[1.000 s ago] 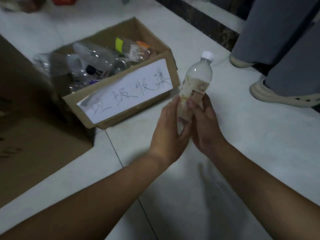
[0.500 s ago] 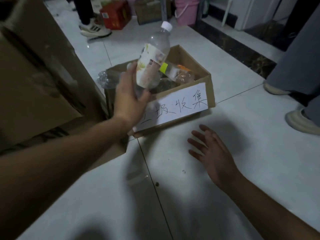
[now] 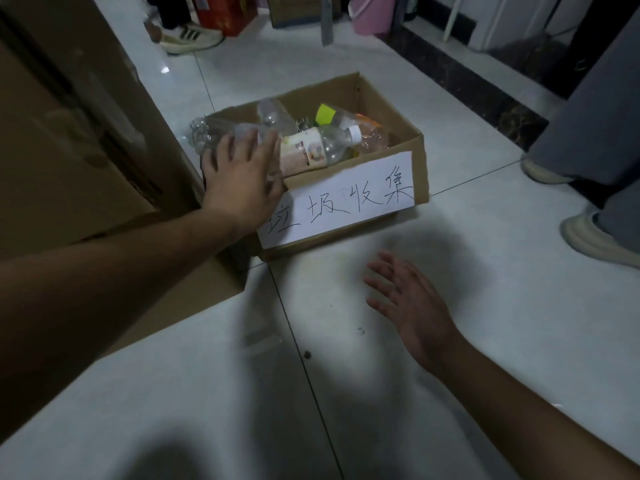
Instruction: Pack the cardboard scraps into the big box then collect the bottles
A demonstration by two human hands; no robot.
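Floor (image 3: 467,323): pale tiles. Big box (image 3: 69,133): brown cardboard, far left. Small box (image 3: 329,95): open-topped, just beside it, handwritten paper label (image 3: 346,202) on the front, several bottles (image 3: 277,116) inside. Left hand (image 3: 242,181): fingers straight and spread, gripping nothing, over the small box's left corner. Right hand (image 3: 405,299): fingers spread, empty, above the floor. Capped bottle (image 3: 311,152): lying on the others inside.

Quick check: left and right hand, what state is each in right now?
Left hand: open, fingers spread over the cardboard box, holding nothing.
Right hand: open, fingers relaxed over the floor, holding nothing.
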